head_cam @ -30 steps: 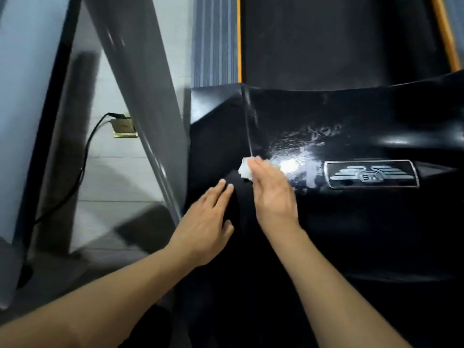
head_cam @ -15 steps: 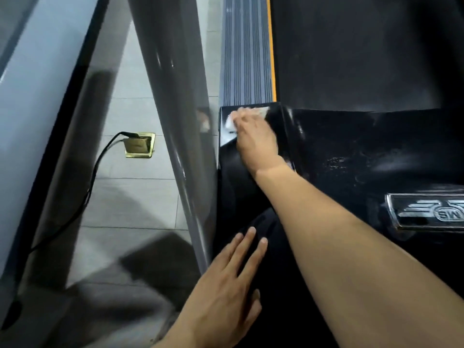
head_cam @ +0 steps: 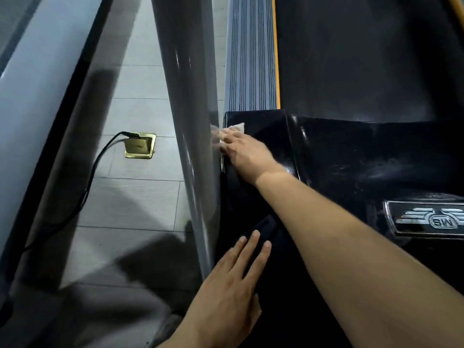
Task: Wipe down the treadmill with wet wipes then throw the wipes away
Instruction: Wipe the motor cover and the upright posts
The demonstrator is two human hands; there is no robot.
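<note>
- Floor socket (head_cam: 140, 145), lid up, cable plugged in; the only container I see, no bin in view.
- Left hand (head_cam: 227, 295) flat, fingers spread, resting on the cover (head_cam: 351, 156), holding nothing.
- Right hand (head_cam: 247, 153) presses the wipe (head_cam: 236, 126) onto the cover's far left corner, beside the post (head_cam: 190, 121).
- Wet smears show by the badge (head_cam: 430, 219): I judge wiping mid-way; belt (head_cam: 351, 59) looks dry, disposal not yet done.

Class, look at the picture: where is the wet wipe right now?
In the head view, the wipe is under the right hand, pressed on the far left corner of the black motor cover, beside the grey upright.
</note>
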